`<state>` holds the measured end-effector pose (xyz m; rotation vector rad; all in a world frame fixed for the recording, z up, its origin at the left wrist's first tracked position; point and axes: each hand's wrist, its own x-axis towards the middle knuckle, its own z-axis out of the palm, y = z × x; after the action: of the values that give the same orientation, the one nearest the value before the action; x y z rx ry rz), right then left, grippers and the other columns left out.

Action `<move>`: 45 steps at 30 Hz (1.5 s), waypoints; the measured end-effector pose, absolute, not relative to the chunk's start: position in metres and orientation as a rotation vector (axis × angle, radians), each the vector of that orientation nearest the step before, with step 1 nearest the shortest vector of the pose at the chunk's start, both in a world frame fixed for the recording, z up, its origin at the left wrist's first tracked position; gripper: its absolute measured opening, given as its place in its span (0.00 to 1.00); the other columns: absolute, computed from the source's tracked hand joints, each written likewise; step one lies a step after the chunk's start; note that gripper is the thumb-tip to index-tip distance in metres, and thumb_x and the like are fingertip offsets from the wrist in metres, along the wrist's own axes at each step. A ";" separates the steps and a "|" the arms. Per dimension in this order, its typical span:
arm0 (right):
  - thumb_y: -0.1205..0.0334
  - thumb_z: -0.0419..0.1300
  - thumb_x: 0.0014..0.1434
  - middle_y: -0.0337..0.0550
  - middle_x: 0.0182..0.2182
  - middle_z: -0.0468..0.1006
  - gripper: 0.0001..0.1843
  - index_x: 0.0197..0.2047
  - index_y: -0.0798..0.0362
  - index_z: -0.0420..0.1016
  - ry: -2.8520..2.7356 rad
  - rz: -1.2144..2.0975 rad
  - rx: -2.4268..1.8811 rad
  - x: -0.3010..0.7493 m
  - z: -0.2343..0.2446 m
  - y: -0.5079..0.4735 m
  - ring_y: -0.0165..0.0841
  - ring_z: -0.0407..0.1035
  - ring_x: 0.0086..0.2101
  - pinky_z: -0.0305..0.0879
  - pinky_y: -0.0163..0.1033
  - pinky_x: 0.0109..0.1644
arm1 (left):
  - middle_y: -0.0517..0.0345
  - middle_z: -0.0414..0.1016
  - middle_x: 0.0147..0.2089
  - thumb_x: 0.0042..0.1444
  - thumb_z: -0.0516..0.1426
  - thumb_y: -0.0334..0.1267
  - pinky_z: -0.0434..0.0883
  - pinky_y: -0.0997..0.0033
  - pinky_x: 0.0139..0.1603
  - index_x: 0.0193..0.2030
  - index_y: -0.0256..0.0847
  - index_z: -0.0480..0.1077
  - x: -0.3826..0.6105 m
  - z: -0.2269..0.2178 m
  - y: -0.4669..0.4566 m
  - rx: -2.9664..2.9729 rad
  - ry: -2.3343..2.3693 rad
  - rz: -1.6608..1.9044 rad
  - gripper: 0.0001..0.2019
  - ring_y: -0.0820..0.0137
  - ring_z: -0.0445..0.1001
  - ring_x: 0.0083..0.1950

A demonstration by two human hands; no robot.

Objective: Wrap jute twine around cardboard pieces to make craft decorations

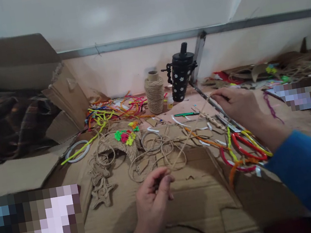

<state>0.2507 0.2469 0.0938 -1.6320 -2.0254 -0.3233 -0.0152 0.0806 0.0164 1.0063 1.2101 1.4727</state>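
Observation:
A strand of jute twine (pixel 188 141) runs taut and slanting between my two hands. My left hand (pixel 155 196) pinches its lower end above the cardboard (pixel 199 200). Farther back and to the right, my right hand (pixel 234 107) is raised, its fingers closed on the upper end. Loose loops of the same twine lie on the cardboard beyond my left hand. Beside them sits a twine-wrapped crescent (pixel 129 144) with small green, pink and yellow flowers (pixel 124 136). Twine-wrapped stars (pixel 104 192) lie to the left of it.
A twine spool (pixel 155 92) and a black flowered tumbler (pixel 182 72) stand at the back. Coloured pipe cleaners (pixel 120 104) are heaped behind. An open carton (pixel 62 96) holds a dark bag at left. A green pen (pixel 186 114) and red and yellow loops (pixel 248 146) lie nearer.

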 end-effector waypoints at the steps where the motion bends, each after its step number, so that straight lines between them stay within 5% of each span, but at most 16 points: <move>1: 0.56 0.47 0.63 0.55 0.41 0.80 0.21 0.45 0.57 0.77 -2.019 -0.337 -1.685 0.256 0.090 0.251 0.44 0.73 0.41 0.63 0.42 0.40 | 0.60 0.78 0.26 0.51 0.63 0.39 0.68 0.82 0.18 0.37 0.40 0.75 -0.015 0.018 0.080 0.982 1.208 1.509 0.08 0.79 0.69 0.18; 6: 0.57 0.48 0.62 0.55 0.43 0.79 0.20 0.46 0.56 0.77 -2.173 -0.353 -1.902 0.269 0.076 0.249 0.47 0.71 0.43 0.63 0.47 0.43 | 0.62 0.78 0.31 0.53 0.62 0.38 0.69 0.82 0.21 0.40 0.43 0.74 -0.017 0.020 0.079 0.936 1.138 1.689 0.08 0.81 0.69 0.20; 9: 0.59 0.48 0.63 0.55 0.47 0.76 0.19 0.48 0.57 0.75 -2.444 -0.198 -1.692 0.253 0.067 0.224 0.44 0.68 0.49 0.60 0.47 0.52 | 0.61 0.77 0.34 0.54 0.61 0.38 0.70 0.81 0.22 0.41 0.44 0.74 -0.018 0.019 0.079 0.931 1.120 1.710 0.07 0.79 0.70 0.22; 12: 0.56 0.55 0.59 0.48 0.42 0.79 0.15 0.46 0.51 0.76 -2.774 0.102 -1.413 0.227 0.049 0.194 0.40 0.71 0.44 0.64 0.42 0.49 | 0.62 0.76 0.34 0.56 0.60 0.38 0.70 0.81 0.24 0.40 0.44 0.74 -0.018 0.019 0.079 0.957 1.109 1.655 0.06 0.79 0.70 0.23; 18: 0.46 0.66 0.45 0.60 0.49 0.74 0.36 0.55 0.57 0.70 -2.882 0.276 -1.402 0.203 0.028 0.179 0.51 0.68 0.47 0.64 0.51 0.50 | 0.59 0.76 0.31 0.56 0.59 0.39 0.69 0.79 0.25 0.35 0.40 0.74 -0.016 0.019 0.081 1.028 1.168 1.515 0.05 0.79 0.69 0.23; 22: 0.50 0.67 0.43 0.59 0.45 0.76 0.33 0.51 0.58 0.73 -2.865 0.446 -1.420 0.203 0.031 0.190 0.51 0.69 0.46 0.63 0.52 0.49 | 0.58 0.77 0.31 0.55 0.58 0.39 0.69 0.78 0.24 0.35 0.39 0.74 -0.014 0.021 0.083 1.052 1.185 1.492 0.06 0.78 0.69 0.22; 26: 0.53 0.63 0.48 0.52 0.37 0.78 0.19 0.40 0.57 0.75 -2.820 0.662 -1.395 0.206 0.034 0.197 0.43 0.72 0.37 0.66 0.43 0.40 | 0.57 0.77 0.31 0.55 0.58 0.39 0.70 0.77 0.25 0.34 0.39 0.74 -0.014 0.020 0.083 1.077 1.207 1.513 0.07 0.77 0.70 0.22; 30: 0.49 0.55 0.56 0.43 0.30 0.77 0.17 0.35 0.55 0.73 -2.709 0.944 -1.357 0.215 0.045 0.200 0.34 0.70 0.31 0.64 0.35 0.32 | 0.59 0.77 0.33 0.56 0.58 0.39 0.71 0.74 0.38 0.36 0.41 0.75 -0.018 0.014 0.083 1.092 1.247 1.575 0.06 0.73 0.74 0.33; 35: 0.46 0.50 0.60 0.40 0.31 0.74 0.20 0.38 0.55 0.70 -2.400 1.262 -1.400 0.234 0.064 0.201 0.31 0.68 0.31 0.64 0.34 0.33 | 0.58 0.74 0.51 0.57 0.59 0.38 0.60 0.68 0.60 0.43 0.47 0.74 -0.024 0.007 0.087 1.185 1.269 1.660 0.07 0.68 0.67 0.57; 40: 0.44 0.58 0.53 0.39 0.31 0.75 0.20 0.38 0.53 0.71 -1.944 1.372 -1.531 0.255 0.068 0.206 0.30 0.67 0.29 0.63 0.33 0.31 | 0.55 0.70 0.58 0.57 0.58 0.42 0.61 0.62 0.61 0.50 0.47 0.70 -0.021 0.007 0.090 0.989 1.223 1.563 0.14 0.64 0.66 0.60; 45: 0.44 0.61 0.50 0.40 0.36 0.79 0.24 0.45 0.51 0.76 -1.900 1.380 -1.573 0.270 0.065 0.207 0.34 0.71 0.35 0.66 0.36 0.37 | 0.56 0.72 0.56 0.58 0.57 0.45 0.58 0.60 0.64 0.47 0.46 0.72 -0.021 0.008 0.090 0.954 1.207 1.610 0.12 0.63 0.65 0.61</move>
<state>0.2695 0.2072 0.0651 -1.5733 -1.9001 1.3800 -0.0207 0.0896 0.0079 0.9540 1.2065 1.6104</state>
